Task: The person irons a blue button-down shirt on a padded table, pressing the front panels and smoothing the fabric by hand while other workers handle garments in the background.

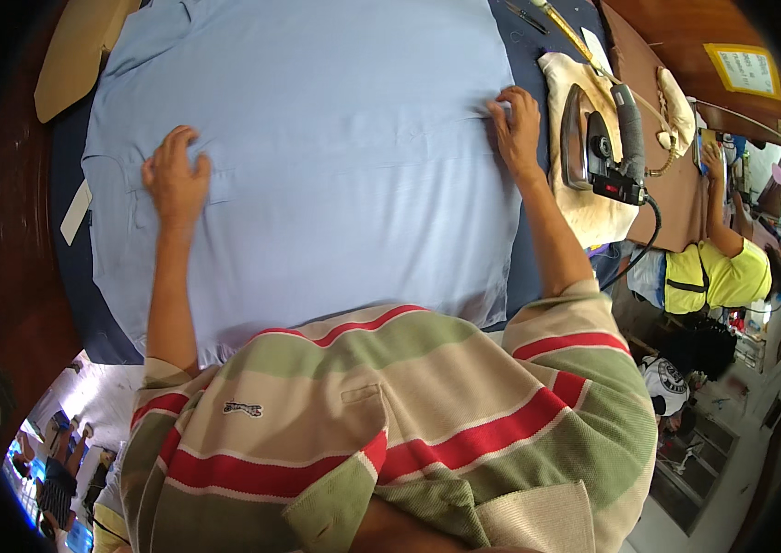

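Note:
A large piece of light blue cloth [317, 212], seemingly a garment, is spread over the dark blue table cover [527, 263]. Toward its left side my left hand [176, 180] rests on it, fingers bent and thumb held apart. Beside that hand a narrow slit or pocket-like seam shows in the cloth. At the right border my right hand [518, 129] touches the cloth with bent fingers, thumb and fingertips slightly apart. Faint creases run across between both hands. Just right of my right hand, an iron [598, 143] with a grey wrapped handle rests on a cream cloth pad [561, 78].
The iron's black cord [656, 230] loops down near my right forearm. A cardboard piece [77, 60] stands at the far left, above a white tag [76, 212]. Tweezers-like tools [526, 17] lie at the far right. A person in yellow [732, 275] works beyond the brown surface [635, 74].

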`<move>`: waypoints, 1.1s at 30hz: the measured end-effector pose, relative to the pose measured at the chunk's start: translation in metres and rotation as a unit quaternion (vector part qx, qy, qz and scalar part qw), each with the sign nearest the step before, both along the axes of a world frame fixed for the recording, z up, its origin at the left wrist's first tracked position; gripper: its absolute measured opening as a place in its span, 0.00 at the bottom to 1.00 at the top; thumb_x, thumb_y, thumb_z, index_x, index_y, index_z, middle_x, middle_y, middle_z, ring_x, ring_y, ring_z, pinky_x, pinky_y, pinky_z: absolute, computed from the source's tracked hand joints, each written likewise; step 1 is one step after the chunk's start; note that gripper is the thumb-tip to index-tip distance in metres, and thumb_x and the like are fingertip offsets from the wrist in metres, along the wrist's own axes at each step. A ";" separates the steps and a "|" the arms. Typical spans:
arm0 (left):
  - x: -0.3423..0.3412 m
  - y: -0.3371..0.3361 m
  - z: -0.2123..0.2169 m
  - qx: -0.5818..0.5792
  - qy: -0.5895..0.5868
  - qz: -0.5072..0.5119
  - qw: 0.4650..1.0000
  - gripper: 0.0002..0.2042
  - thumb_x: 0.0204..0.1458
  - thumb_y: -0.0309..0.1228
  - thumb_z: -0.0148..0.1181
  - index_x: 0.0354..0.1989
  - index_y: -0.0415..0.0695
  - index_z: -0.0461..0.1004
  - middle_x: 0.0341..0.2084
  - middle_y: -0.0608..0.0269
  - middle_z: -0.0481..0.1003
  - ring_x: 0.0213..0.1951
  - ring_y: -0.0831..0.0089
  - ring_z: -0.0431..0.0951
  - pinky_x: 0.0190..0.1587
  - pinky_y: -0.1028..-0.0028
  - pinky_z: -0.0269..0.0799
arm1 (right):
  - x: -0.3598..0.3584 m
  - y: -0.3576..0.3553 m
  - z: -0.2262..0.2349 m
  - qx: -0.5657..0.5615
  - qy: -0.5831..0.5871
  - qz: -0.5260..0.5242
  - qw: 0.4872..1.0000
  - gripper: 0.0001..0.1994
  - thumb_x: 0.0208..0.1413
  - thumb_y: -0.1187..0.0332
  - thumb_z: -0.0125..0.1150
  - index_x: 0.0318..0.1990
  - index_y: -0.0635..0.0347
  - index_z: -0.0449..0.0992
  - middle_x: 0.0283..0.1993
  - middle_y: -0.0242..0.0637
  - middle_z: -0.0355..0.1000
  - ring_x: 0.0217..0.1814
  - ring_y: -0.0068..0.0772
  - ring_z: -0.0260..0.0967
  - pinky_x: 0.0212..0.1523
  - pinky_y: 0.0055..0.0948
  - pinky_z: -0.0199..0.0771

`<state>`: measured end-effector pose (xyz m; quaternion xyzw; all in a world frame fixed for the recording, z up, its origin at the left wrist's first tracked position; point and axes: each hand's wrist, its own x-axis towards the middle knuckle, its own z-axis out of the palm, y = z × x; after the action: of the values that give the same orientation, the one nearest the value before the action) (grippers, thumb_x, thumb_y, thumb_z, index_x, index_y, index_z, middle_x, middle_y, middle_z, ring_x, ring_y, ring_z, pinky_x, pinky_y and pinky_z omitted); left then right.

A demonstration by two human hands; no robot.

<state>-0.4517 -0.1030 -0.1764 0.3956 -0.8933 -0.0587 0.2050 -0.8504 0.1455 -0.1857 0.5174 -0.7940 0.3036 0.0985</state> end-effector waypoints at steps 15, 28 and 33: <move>-0.161 0.089 -0.021 0.105 -0.009 -0.116 0.988 0.05 0.52 0.34 0.55 0.34 0.49 0.71 0.35 0.71 0.70 0.40 0.72 0.68 0.51 0.64 0.55 | 0.026 0.035 -0.009 0.188 0.026 -0.052 0.981 0.21 0.57 0.57 0.49 0.58 0.49 0.62 0.63 0.31 0.57 0.67 0.36 0.49 0.62 0.54 0.44; -0.185 0.113 -0.006 0.147 0.052 -0.318 0.935 0.14 0.52 0.36 0.55 0.47 0.51 0.70 0.48 0.71 0.70 0.52 0.72 0.66 0.55 0.62 0.51 | 0.023 0.037 -0.013 0.245 0.063 -0.062 0.966 0.22 0.60 0.54 0.42 0.62 0.41 0.58 0.66 0.29 0.52 0.69 0.34 0.45 0.63 0.56 0.41; -0.181 0.117 -0.008 0.085 -0.121 -0.275 0.950 0.23 0.55 0.43 0.49 0.60 0.54 0.60 0.60 0.73 0.59 0.64 0.72 0.52 0.61 0.53 0.42 | 0.019 0.039 -0.011 0.254 0.047 -0.048 0.965 0.23 0.60 0.54 0.42 0.63 0.41 0.56 0.67 0.28 0.51 0.70 0.33 0.43 0.64 0.56 0.40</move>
<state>-0.6326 0.0142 -0.1849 0.1545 -0.9773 -0.1404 0.0365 -0.8314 0.1849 -0.1964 0.5009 -0.8632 0.0618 0.0154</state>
